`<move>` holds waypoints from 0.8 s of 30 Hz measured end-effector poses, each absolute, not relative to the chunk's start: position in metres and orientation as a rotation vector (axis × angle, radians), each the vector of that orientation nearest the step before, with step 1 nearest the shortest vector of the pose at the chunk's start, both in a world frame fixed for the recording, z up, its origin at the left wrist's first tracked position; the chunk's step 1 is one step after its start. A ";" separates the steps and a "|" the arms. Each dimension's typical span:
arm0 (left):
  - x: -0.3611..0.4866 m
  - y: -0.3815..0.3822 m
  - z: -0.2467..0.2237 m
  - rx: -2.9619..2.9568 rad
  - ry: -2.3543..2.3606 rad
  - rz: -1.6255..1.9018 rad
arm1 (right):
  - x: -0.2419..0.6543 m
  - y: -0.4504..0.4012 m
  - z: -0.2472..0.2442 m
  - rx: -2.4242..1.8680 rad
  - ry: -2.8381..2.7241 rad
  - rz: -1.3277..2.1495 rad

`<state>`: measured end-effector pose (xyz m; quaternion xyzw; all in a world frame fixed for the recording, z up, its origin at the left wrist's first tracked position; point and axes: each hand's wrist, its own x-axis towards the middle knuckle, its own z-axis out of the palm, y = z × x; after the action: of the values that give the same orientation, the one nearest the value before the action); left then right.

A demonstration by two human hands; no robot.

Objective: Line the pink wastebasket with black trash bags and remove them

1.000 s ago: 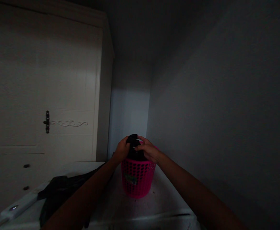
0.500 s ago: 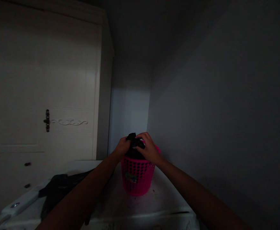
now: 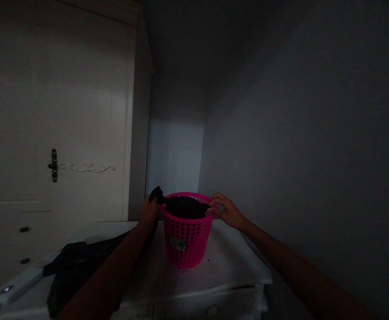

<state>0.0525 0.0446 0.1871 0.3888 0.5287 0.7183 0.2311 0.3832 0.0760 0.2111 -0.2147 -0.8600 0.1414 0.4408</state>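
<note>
A pink perforated plastic basket (image 3: 186,242) stands upright on a white cabinet top. Inside its mouth lies a black plastic bag (image 3: 186,207), partly pulled up over the left rim. My left hand (image 3: 148,210) is closed on a bunched end of that bag, just left of the rim. At the right rim, my right hand (image 3: 226,210) pinches the bag's other edge between thumb and fingers. The room is dim, so fine detail of the fingers is hard to see.
More black plastic (image 3: 77,262) lies on the white cabinet top (image 3: 224,266) to the left, beside a white object with a shiny button (image 3: 6,289). A white wardrobe (image 3: 90,111) stands behind at left. A grey wall (image 3: 297,133) rises at right.
Both hands have moved apart, left hand to the left rim and right hand to the right rim, stretching the black bag across the basket's mouth. The view has shifted slightly.
</note>
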 end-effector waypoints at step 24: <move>0.091 0.022 -0.027 1.568 1.027 1.665 | 0.277 0.140 0.281 -1.109 -1.848 0.242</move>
<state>0.0911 0.0218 -0.0270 0.5941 0.3891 0.6311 0.3120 0.2775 0.1401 0.2807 -0.4519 -0.7533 0.0986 0.4675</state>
